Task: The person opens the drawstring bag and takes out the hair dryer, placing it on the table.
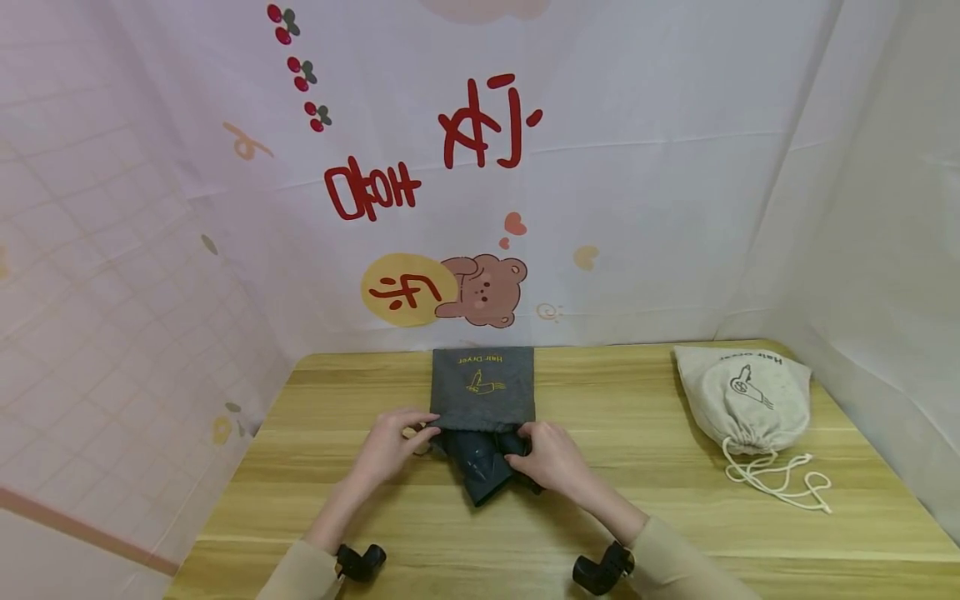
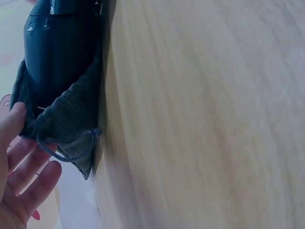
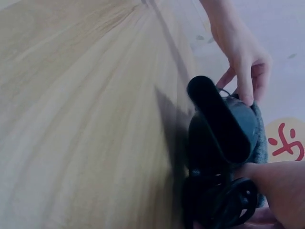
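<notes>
A grey cloth drawstring bag (image 1: 483, 379) printed "Hair Dryer" lies on the table, its mouth towards me. A dark hair dryer (image 1: 476, 462) is partly inside, its flat nozzle (image 3: 219, 119) sticking out. My left hand (image 1: 393, 442) pinches the left corner of the bag's mouth between thumb and fingers; the bag's drawstring (image 2: 71, 155) loops beside those fingers in the left wrist view. At the right corner, my right hand (image 1: 555, 458) grips the dryer by its bundled black cord (image 3: 233, 205), thumb on top and a fingertip at the bag's rim. The dryer's rear is hidden in the bag.
A full beige drawstring bag (image 1: 750, 400) with a hair dryer print stands at the right of the wooden table (image 1: 360, 387), its white strings (image 1: 783, 479) trailing forward. A white printed curtain (image 1: 637, 208) hangs behind the table and along both sides.
</notes>
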`<act>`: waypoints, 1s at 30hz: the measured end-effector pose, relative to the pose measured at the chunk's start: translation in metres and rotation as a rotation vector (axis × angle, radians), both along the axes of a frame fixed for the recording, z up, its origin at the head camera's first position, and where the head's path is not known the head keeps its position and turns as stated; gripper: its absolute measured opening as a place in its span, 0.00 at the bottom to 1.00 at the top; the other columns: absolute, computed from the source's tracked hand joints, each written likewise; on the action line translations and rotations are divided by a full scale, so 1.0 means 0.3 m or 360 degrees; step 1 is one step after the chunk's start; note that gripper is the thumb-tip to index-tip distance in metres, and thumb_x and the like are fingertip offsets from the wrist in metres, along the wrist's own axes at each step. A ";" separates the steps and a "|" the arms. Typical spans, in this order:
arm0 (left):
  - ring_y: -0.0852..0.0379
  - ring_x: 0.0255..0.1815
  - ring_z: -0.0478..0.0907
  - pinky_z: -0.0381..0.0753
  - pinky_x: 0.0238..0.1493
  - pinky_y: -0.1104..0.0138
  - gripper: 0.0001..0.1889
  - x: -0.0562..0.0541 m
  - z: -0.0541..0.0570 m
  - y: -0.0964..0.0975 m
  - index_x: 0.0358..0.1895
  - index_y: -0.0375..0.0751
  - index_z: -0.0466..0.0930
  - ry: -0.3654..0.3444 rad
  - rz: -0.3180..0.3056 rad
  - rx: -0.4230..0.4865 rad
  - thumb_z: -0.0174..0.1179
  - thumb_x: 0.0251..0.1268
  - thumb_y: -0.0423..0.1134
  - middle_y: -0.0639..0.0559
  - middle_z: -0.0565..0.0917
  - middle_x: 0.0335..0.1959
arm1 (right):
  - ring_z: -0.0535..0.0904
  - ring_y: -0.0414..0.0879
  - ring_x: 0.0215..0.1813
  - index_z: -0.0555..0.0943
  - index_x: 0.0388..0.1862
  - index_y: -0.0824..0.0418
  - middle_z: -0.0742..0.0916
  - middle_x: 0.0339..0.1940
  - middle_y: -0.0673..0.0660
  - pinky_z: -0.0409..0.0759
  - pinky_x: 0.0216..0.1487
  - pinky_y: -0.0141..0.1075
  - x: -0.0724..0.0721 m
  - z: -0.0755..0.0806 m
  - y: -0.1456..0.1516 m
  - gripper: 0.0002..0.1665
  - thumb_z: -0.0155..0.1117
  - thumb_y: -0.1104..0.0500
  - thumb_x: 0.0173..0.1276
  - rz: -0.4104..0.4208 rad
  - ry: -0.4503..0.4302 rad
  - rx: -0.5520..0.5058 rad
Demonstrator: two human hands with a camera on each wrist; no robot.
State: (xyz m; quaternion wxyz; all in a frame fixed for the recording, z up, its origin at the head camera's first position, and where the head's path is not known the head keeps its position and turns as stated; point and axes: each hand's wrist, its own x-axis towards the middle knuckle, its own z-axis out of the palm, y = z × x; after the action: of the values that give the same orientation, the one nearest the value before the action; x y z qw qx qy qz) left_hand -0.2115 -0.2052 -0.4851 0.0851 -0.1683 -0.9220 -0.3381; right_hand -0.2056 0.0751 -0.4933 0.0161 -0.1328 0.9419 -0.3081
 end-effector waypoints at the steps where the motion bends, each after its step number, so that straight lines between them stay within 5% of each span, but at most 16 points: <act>1: 0.53 0.43 0.89 0.87 0.38 0.74 0.10 0.000 -0.001 0.005 0.50 0.43 0.93 0.0011 0.0023 -0.0001 0.70 0.68 0.37 0.48 0.92 0.45 | 0.90 0.57 0.49 0.88 0.50 0.71 0.93 0.48 0.66 0.88 0.50 0.49 0.000 0.001 0.001 0.24 0.82 0.56 0.60 0.0004 -0.0012 -0.0015; 5: 0.52 0.42 0.89 0.88 0.36 0.72 0.09 0.000 -0.004 0.017 0.47 0.42 0.94 0.0078 0.0073 0.0014 0.71 0.66 0.35 0.48 0.91 0.41 | 0.88 0.52 0.33 0.88 0.51 0.72 0.93 0.46 0.66 0.87 0.41 0.43 0.004 0.005 0.008 0.23 0.80 0.59 0.61 0.0028 -0.0070 -0.0106; 10: 0.52 0.40 0.89 0.89 0.36 0.70 0.10 -0.003 -0.014 0.022 0.49 0.41 0.93 0.0136 0.0113 0.0034 0.71 0.66 0.35 0.47 0.91 0.41 | 0.70 0.41 0.15 0.89 0.51 0.72 0.93 0.35 0.63 0.72 0.26 0.32 0.013 0.010 0.022 0.20 0.78 0.61 0.62 0.0034 -0.0103 -0.0209; 18: 0.55 0.42 0.88 0.86 0.37 0.74 0.08 -0.007 -0.024 0.027 0.47 0.45 0.93 0.0122 0.0169 0.0089 0.70 0.68 0.36 0.50 0.93 0.42 | 0.80 0.41 0.30 0.90 0.50 0.68 0.93 0.51 0.64 0.80 0.36 0.35 0.012 0.021 0.055 0.19 0.79 0.59 0.61 0.0052 -0.0062 -0.0187; 27: 0.53 0.41 0.89 0.88 0.36 0.71 0.08 -0.017 -0.037 0.028 0.48 0.42 0.93 0.0177 0.0174 0.0084 0.70 0.68 0.34 0.47 0.93 0.44 | 0.86 0.45 0.44 0.91 0.50 0.65 0.93 0.51 0.61 0.84 0.43 0.38 0.011 0.033 0.094 0.19 0.79 0.58 0.62 0.0093 -0.0089 -0.0217; 30: 0.52 0.40 0.88 0.88 0.35 0.70 0.08 -0.016 -0.047 0.021 0.46 0.40 0.93 0.0230 0.0191 0.0063 0.71 0.66 0.31 0.45 0.93 0.43 | 0.86 0.43 0.41 0.91 0.50 0.64 0.94 0.48 0.59 0.83 0.40 0.34 0.013 0.036 0.101 0.19 0.79 0.57 0.62 0.0129 -0.0091 -0.0233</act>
State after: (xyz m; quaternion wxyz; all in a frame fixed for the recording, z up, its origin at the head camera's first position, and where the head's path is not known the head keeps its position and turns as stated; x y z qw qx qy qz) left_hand -0.2164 -0.1990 -0.4993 0.1749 -0.1350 -0.9151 -0.3374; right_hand -0.2017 0.1054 -0.4825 0.0459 -0.1629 0.9099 -0.3789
